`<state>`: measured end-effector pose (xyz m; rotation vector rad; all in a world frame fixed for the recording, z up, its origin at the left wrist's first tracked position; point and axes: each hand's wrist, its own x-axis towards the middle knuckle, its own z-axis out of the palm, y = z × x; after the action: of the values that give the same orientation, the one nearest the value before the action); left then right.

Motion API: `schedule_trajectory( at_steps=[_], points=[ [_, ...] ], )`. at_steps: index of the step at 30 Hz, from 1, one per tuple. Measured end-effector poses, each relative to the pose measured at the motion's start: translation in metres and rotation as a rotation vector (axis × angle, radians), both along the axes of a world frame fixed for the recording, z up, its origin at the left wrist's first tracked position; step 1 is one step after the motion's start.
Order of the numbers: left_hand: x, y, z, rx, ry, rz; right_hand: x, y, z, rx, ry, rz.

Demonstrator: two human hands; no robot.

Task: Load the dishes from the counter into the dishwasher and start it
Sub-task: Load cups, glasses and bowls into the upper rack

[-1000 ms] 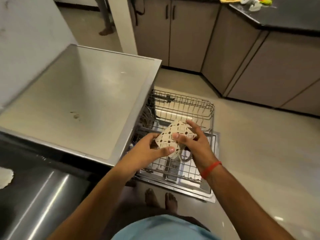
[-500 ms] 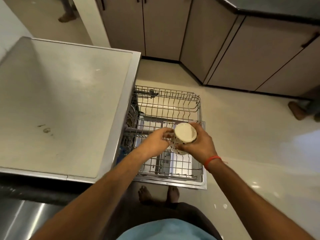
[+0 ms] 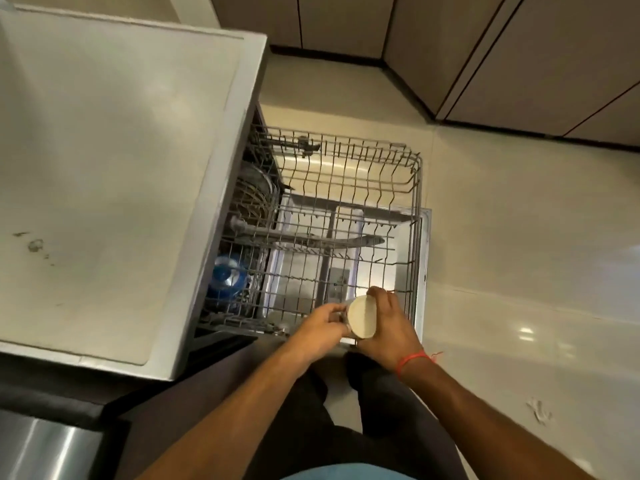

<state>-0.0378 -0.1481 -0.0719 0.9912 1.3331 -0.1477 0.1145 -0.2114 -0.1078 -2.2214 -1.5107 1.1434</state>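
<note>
A cream patterned mug (image 3: pixel 361 317) is upside down, its pale base facing me, over the near edge of the pulled-out upper wire rack (image 3: pixel 412 188) of the dishwasher. My right hand (image 3: pixel 389 325) grips the mug from the right. My left hand (image 3: pixel 320 329) holds its left side, fingers curled at the handle side. The open dishwasher door (image 3: pixel 424 258) lies flat below the rack. A blue item (image 3: pixel 227 277) and round metal dishes (image 3: pixel 254 195) sit deeper inside, under the white counter top (image 3: pixel 104 168).
Beige cabinets (image 3: pixel 519 57) line the far wall and right corner. Glossy tile floor (image 3: pixel 519 254) lies to the right of the door. A steel surface (image 3: pixel 41 452) shows at the bottom left. My legs stand right at the rack's near edge.
The mug went from side-on to base-up, then lowered toward the rack's near edge with both hands still on it. My view tilted down and closer over the dishwasher.
</note>
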Motion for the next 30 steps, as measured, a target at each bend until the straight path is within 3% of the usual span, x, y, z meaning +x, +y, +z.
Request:
schedule_trajectory(
  at_steps=[7, 21, 30],
  points=[
    [0.022, -0.017, -0.041, -0.036, 0.012, 0.103, 0.010, 0.000, -0.043, -0.024, -0.051, 0.045],
    [0.046, -0.017, -0.096, -0.067, 0.107, 0.000, 0.026, 0.005, -0.081, -0.099, -0.092, 0.136],
    [0.047, -0.023, -0.085, -0.026, 0.092, -0.049, 0.035, 0.006, -0.081, -0.118, -0.038, 0.193]
  ],
)
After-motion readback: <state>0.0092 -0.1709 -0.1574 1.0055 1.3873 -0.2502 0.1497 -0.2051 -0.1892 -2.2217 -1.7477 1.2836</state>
